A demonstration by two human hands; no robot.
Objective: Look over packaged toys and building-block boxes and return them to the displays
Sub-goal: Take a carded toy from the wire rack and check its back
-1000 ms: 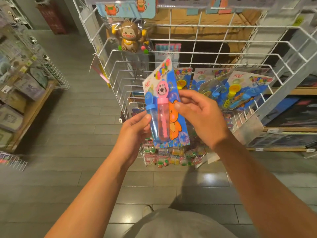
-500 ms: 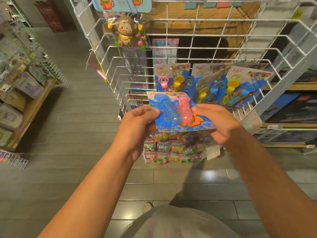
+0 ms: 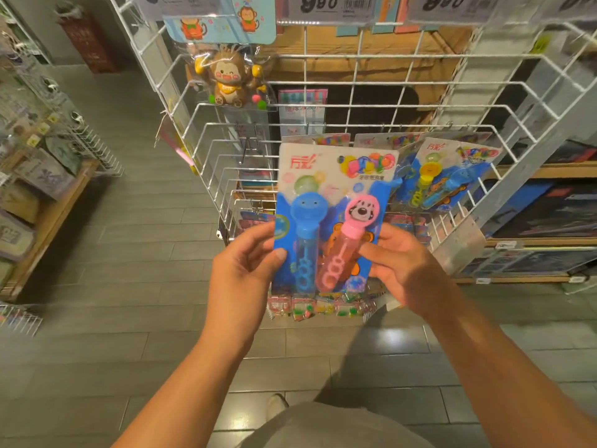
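Head view, only one: blue cardboard blister card with two bubble wands, one blue and one pink (image 3: 332, 215), held upright, face toward the camera, in front of the white wire display rack (image 3: 355, 108). Left hand (image 3: 245, 270) pinches the card's lower left edge, thumb on the front. Right hand (image 3: 400, 270) grips the lower right edge, thumb resting on the pink tube's blister. Both grasping, neither released.

Just beyond the hands, behind the card's top edge, matching bubble-wand cards (image 3: 449, 176) hang in the rack. Above and left of the left hand: bagged brown monkey toy (image 3: 231, 79) hanging on the rack. Below the hands: small packs of coloured items (image 3: 319, 307) at the rack's base.

Progress, my read: this pack is mid-inspection, not yet returned. Left to do: put it back with the matching cards. A bare hook shows above the left hand, likely its spot. Other boxes not yet handled, as far as visible.
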